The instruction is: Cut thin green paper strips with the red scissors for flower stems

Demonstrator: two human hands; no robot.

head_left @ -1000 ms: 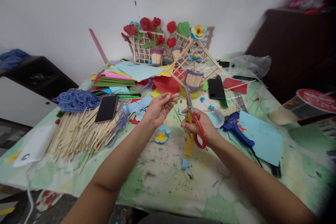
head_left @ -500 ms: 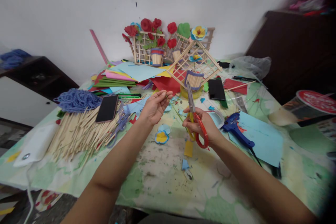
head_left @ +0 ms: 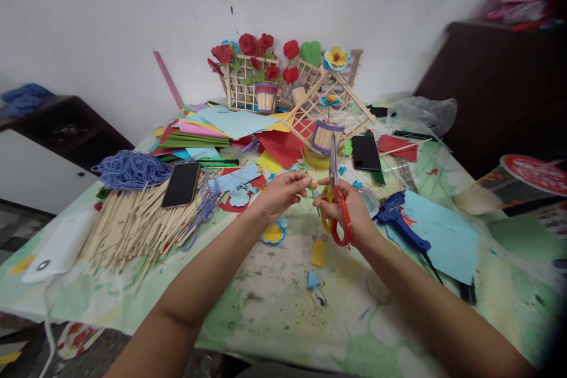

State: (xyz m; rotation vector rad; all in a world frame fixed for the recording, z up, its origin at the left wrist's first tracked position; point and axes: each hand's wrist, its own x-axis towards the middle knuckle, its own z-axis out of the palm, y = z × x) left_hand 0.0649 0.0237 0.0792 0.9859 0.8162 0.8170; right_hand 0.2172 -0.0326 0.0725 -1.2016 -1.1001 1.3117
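My right hand (head_left: 349, 209) grips a pair of scissors (head_left: 333, 159) with red and yellow handles, blades pointing up and away from me. Close to its fingertips is a thin green strip (head_left: 315, 199), partly hidden. My left hand (head_left: 286, 194) pinches something tiny at the fingertips, almost touching the right hand; I cannot make out what it is. Below the left hand lies a blue and yellow paper flower (head_left: 273, 233). A yellow paper piece (head_left: 318, 252) and a small blue scrap (head_left: 312, 279) lie nearer to me.
Behind the hands stands a stick lattice (head_left: 354, 103) with paper flowers. Wooden sticks (head_left: 119, 230), blue yarn (head_left: 133, 169) and a phone (head_left: 181, 184) lie left. A blue glue gun (head_left: 403, 221), light blue paper (head_left: 443, 236) and another phone (head_left: 365, 152) lie right.
My left hand has moved right and slightly down, up to the right hand's fingers. The scissors have shifted a little to the right and turned more upright.
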